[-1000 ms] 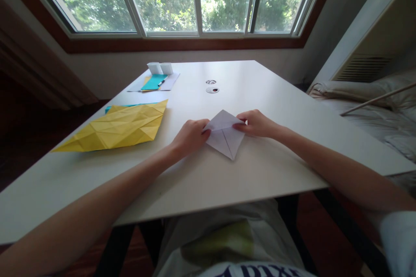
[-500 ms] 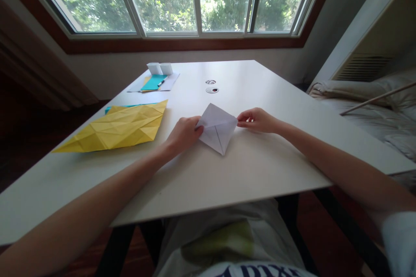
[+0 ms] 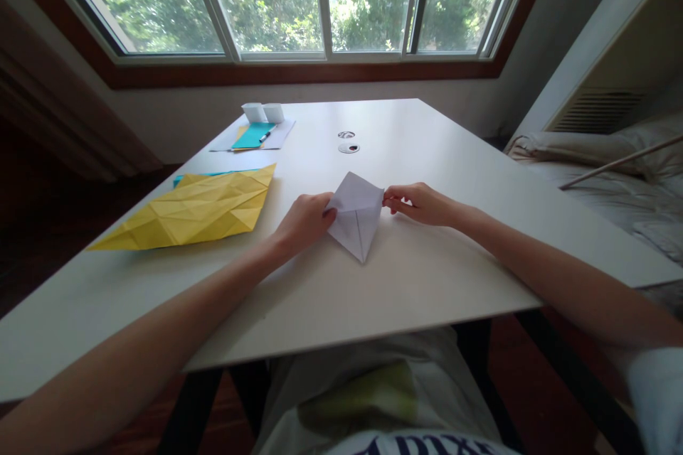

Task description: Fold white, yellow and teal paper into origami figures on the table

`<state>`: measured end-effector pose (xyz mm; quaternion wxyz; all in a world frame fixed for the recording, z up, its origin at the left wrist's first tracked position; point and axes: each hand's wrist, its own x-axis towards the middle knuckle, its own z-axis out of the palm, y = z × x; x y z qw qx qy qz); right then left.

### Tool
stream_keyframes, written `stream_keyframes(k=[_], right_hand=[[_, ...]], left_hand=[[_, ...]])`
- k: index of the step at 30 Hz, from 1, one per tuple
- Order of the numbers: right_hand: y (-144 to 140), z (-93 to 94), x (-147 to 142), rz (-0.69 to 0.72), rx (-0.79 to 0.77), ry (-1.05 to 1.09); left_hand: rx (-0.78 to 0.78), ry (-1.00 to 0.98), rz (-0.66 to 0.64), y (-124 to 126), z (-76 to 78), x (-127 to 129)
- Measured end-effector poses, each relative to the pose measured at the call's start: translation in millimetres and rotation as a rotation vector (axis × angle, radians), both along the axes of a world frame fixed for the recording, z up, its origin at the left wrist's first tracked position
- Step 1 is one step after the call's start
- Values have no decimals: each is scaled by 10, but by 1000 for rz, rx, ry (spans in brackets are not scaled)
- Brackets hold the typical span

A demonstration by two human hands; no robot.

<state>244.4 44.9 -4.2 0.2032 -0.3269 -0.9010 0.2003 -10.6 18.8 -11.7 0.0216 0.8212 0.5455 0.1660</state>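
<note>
A folded white sheet of paper [image 3: 354,217], diamond-shaped with a crease running down its lower half, is held just above the table between both hands. My left hand [image 3: 308,217] pinches its left corner, the thumb lying on top of the paper. At the opposite corner, the fingertips of my right hand [image 3: 413,202] are closed on the edge. The fingers beneath the paper are hidden.
On the white table [image 3: 459,178], a large creased yellow paper [image 3: 197,210] lies left, partly over a teal sheet [image 3: 178,179]. Farther back are a teal paper [image 3: 250,134], a pen [image 3: 267,134] and two small white boxes [image 3: 264,112]. Round fittings [image 3: 348,148] are set into the tabletop.
The white paper's right corner has moved inward and slightly up, so the diamond looks narrower and bent. My right hand has shifted a little left; my left hand keeps its grip.
</note>
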Motion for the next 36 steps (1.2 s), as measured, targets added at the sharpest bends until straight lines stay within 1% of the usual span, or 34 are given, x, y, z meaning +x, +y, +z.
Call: stream_keyframes(k=[3, 8, 10, 14, 16, 18, 23, 27, 36], right_hand=[[5, -18, -11, -14, 19, -8], [36, -54, -26, -166, 85, 50], [42, -56, -32, -202, 52, 90], [29, -53, -64, -282, -74, 174], [4, -50, -93, -306, -101, 187], [-25, -42, -123, -329, -93, 179], [-61, -20, -171, -403, -17, 171], [-66, -25, -193, -427, 3, 181], [-113, -48, -270, -431, 52, 205]], left_hand=[[-3, -5, -10, -1, -1, 1], [8, -13, 14, -2, 4, -6], [10, -8, 27, -10, 15, -1], [13, 3, 34, -43, 48, 31], [17, -5, 36, -64, 61, 54], [11, -29, 37, -84, 69, 76], [-18, -131, 32, -123, 73, 123], [-29, -199, 17, -131, 68, 150], [-46, -249, 25, -133, 61, 177]])
